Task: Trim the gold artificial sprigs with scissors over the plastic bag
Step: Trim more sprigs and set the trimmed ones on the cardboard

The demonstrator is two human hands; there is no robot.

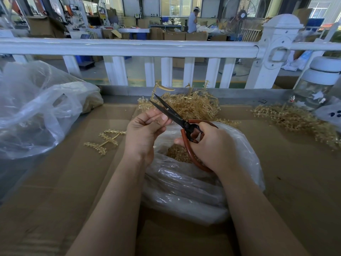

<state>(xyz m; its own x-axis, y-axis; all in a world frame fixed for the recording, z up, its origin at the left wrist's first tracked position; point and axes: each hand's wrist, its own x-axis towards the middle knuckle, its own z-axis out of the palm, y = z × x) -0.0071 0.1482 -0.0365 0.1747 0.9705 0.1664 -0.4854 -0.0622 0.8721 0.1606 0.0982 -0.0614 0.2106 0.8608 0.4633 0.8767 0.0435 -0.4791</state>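
Red-handled scissors (184, 124) are held in the grip of the right hand (212, 145), fingers curled through the loops, the dark blades parted and pointing up and to the left. A thin gold sprig (156, 117) is pinched in the grip of the left hand (144, 130) between thumb and fingertips, its stem lying just at the blades; whether the blades touch it cannot be told. Both hands are held above a clear plastic bag (193, 191), which lies open on the cardboard-covered desk (55, 200) and holds a heap of gold trimmings (179, 152) at its mouth.

To the left of the hands, a loose sprig with several branches (105, 141) lies flat on the cardboard. Behind the hands a pile of gold sprigs (190, 104) is heaped against the desk's far edge, and a second pile (299, 121) is spread at the right. A large crumpled clear bag (36, 108) sits at the far left, with more gold material seen through it. A glass jar with a white lid (319, 82) stands at the far right.

Beyond the desk runs a white railing (129, 48). Behind it a workshop floor is seen, with cardboard boxes (175, 35) and a person standing (192, 20) at a distant bench.
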